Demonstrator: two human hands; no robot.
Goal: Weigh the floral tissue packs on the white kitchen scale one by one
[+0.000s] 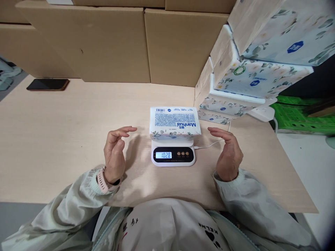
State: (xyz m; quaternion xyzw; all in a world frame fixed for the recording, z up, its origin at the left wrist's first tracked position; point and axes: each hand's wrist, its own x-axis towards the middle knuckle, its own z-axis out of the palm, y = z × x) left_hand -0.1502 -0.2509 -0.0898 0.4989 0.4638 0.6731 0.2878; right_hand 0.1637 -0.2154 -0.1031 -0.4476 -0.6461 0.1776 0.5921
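Note:
A pack of tissues marked "Manhua" lies on a white digital scale, whose lit display reads 102.8. To the left of the pack, my left hand is held just above the table, fingers stretched toward it and touching nothing. My right hand mirrors it on the other side, fingers extended and apart from the pack. A watch with a pale pink strap is on my left wrist.
Cardboard boxes form a wall along the table's back. Several more tissue packs are stacked at the right. A phone lies at the back left. From the scale runs a white cable. Beyond the table is a green crate.

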